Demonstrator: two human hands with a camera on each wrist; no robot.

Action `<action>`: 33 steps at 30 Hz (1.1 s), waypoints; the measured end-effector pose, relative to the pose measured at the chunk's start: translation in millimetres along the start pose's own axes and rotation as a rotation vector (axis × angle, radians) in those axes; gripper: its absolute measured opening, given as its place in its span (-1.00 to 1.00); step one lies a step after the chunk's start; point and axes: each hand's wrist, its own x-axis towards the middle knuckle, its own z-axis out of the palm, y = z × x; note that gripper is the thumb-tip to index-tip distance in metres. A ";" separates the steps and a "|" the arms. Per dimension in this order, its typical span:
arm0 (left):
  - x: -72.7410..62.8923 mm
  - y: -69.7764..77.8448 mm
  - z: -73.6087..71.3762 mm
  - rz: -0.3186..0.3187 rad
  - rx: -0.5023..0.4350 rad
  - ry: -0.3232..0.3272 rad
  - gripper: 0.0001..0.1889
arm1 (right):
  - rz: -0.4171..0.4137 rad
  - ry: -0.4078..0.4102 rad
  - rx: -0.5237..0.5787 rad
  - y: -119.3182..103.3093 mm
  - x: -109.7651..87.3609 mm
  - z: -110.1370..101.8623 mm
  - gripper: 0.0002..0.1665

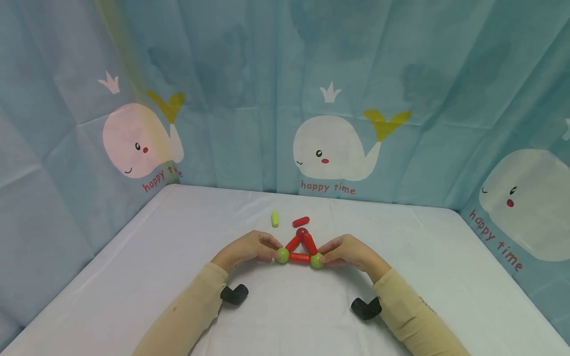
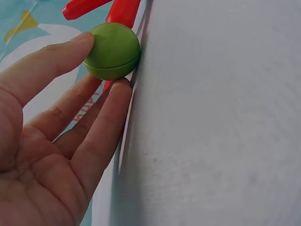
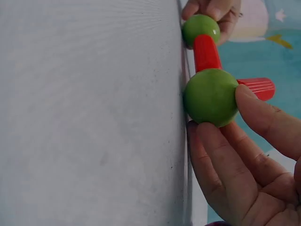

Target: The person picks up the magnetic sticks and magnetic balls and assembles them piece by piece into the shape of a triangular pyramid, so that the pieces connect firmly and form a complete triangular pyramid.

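A triangle of red rods, with a front rod [image 1: 300, 258], lies on the white table. At its far corner is a red ball [image 1: 302, 232]. My left hand [image 1: 255, 248] pinches the left green ball [image 1: 282, 255]; in the left wrist view the thumb and fingertips meet that green ball [image 2: 112, 52]. With my right hand [image 1: 349, 253] I hold the right green ball [image 1: 317, 260] between thumb and fingers. The right wrist view has this nearer green ball [image 3: 210, 97] joined by a red rod [image 3: 207, 52] to the far green ball [image 3: 201, 29].
Behind the triangle lie a loose yellow-green rod [image 1: 274, 219] and a loose red rod [image 1: 301, 222]. A blue curtain [image 1: 249, 148] printed with whales surrounds the table [image 1: 133, 262] at the back and sides. Black devices [image 1: 234, 294] sit by both wrists.
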 end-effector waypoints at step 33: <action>73.2 33.4 -25.0 -0.309 -0.033 0.412 -0.51 | -0.065 -0.042 0.029 11.4 4.5 -1.4 -0.67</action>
